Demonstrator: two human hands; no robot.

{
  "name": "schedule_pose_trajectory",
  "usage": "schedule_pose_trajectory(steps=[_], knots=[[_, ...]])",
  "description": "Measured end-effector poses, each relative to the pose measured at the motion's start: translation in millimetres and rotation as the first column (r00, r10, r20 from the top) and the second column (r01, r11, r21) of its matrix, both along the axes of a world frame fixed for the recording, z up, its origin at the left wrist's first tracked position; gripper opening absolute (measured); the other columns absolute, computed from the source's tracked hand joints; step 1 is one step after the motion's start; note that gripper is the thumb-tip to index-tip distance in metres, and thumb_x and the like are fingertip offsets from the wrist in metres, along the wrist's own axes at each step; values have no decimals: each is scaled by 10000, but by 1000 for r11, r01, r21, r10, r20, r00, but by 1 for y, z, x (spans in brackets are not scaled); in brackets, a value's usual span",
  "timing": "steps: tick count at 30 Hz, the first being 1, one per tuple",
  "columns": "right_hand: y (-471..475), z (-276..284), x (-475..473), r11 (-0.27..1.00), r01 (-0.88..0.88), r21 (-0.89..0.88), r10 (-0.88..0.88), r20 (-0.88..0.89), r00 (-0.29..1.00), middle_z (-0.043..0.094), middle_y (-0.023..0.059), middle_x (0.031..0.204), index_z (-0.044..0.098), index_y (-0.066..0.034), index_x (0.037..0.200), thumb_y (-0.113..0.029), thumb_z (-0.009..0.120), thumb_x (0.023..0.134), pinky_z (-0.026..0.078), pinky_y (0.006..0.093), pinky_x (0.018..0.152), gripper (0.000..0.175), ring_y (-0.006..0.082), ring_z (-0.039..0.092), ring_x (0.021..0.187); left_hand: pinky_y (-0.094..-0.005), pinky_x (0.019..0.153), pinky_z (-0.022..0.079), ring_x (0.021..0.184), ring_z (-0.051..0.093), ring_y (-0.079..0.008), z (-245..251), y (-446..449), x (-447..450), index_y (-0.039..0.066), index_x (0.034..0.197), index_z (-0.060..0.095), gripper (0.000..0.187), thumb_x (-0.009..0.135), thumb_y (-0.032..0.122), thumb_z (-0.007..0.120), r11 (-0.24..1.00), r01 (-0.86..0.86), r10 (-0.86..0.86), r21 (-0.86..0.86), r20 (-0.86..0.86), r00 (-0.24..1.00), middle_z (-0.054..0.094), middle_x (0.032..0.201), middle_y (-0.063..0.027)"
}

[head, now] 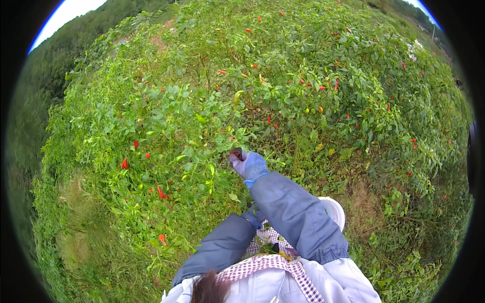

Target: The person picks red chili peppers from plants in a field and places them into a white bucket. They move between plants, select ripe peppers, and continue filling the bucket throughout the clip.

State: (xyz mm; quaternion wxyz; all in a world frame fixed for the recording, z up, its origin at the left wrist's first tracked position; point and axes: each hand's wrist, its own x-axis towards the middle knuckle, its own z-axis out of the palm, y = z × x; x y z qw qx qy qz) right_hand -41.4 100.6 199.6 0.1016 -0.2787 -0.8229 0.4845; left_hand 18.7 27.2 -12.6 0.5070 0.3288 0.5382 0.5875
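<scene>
My right hand [244,163], in a blue-purple knit glove, reaches into a chili pepper plant [212,132]. Its fingers are curled beside the leaves, and whether they hold anything cannot be made out. Below it, my left hand [254,216] is gloved too and lies mostly hidden under my right forearm, near my waist. Grey sleeve covers [291,212] reach over both forearms. A checked apron [261,261] hangs at my front, with some green leaves against it. Red chilies [125,164] and a pale green one [238,97] hang among the foliage.
Partly behind my right forearm stands a white bucket [341,214]. More chili plants [360,94] with red fruit spread ahead and to the right. Dry grass [81,235] covers ground at the left, and bare soil [362,206] shows at the right. A wooded hillside [49,72] rises beyond.
</scene>
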Motion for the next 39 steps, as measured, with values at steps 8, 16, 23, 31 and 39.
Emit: schedule_pose_trajectory(steps=[8, 16, 23, 31, 39], knots=[[28, -63, 76, 566, 63, -822, -415, -218, 883, 652, 52, 756, 589, -129, 1012, -226, 586, 851, 433, 225, 464, 188, 124, 591, 559, -318, 674, 485, 724, 577, -240, 82, -33, -7, -2, 846, 611, 196, 842, 158, 496, 955, -74, -73, -288, -470, 880, 610, 738, -117], [12, -83, 92, 751, 1, -660, -484, -550, 680, 623, 82, 869, 568, 4, 1026, -8, 530, 840, 484, 251, 634, 190, 137, 591, 732, -239, 670, 465, 770, 597, -133, 241, -39, -25, 6, 940, 608, 228, 848, 204, 543, 883, -339, 469, 324, -630, 620, 631, 849, -86], [8, -95, 104, 867, 179, -466, -456, -593, 664, 625, 69, 906, 569, 3, 1027, 4, 539, 820, 481, 237, 709, 209, 129, 589, 782, -313, 555, 445, 610, 538, -158, 142, -2, -85, 51, 1104, 538, 368, 761, 171, 594, 805, -585, 542, 95, -516, 663, 596, 789, -73], [36, -105, 116, 357, -288, -889, -553, -450, 701, 602, 143, 997, 538, 21, 1041, -16, 565, 797, 531, 348, 693, 248, 258, 607, 855, -216, 508, 414, 620, 517, -95, 87, 7, -93, 0, 1070, 550, 338, 741, 53, 603, 951, -300, 303, 80, -452, 839, 587, 725, -84], [63, -137, 104, 260, -200, -945, -439, -300, 847, 574, 209, 1014, 529, 33, 1011, -242, 385, 868, 469, 564, 581, 341, 389, 582, 809, -292, 724, 482, 805, 604, -173, 133, -4, -69, -3, 964, 588, 249, 730, 54, 655, 954, -288, 290, 78, -476, 830, 635, 829, -106]])
